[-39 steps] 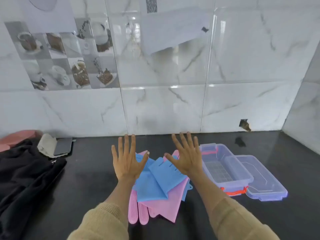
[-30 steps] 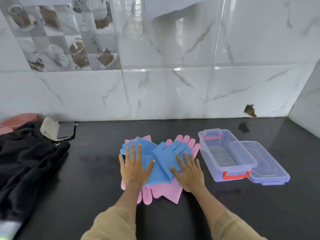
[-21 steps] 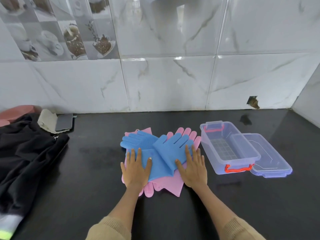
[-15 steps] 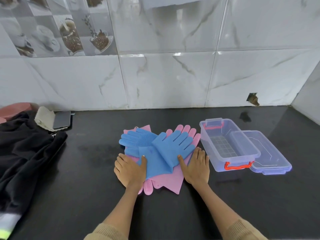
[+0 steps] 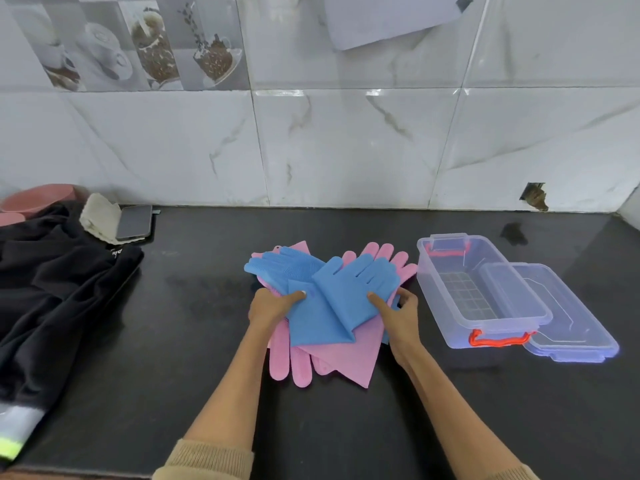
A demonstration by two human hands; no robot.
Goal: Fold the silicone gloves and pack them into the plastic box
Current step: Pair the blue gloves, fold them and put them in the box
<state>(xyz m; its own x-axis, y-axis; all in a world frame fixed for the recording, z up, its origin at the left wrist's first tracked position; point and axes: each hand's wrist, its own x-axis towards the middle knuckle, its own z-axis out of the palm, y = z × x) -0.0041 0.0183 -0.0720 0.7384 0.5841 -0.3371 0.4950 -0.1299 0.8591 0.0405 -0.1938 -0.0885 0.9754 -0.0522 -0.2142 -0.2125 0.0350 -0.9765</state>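
A person leans over a black countertop (image 5: 194, 341), both forearms angled inward. The left hand (image 5: 268, 308) pinches the nine o'clock edge of a crossed pile of blue gloves (image 5: 325, 292) and pink gloves (image 5: 332, 355), thumb on top; the right hand (image 5: 398, 313) grasps its three o'clock edge. The open plastic box (image 5: 481, 296) sits at three o'clock, its lid (image 5: 568, 320) alongside.

Blue gloves (image 5: 322, 292): two, crossed on top of the pile, between both hands
Pink gloves (image 5: 346, 355): two, under the blue ones
Plastic box (image 5: 485, 327): one, right of the right hand
Box lid (image 5: 571, 323): one, beyond the box
Phone (image 5: 134, 222): one, far left of the left hand
Dark garment (image 5: 52, 289): one, far left
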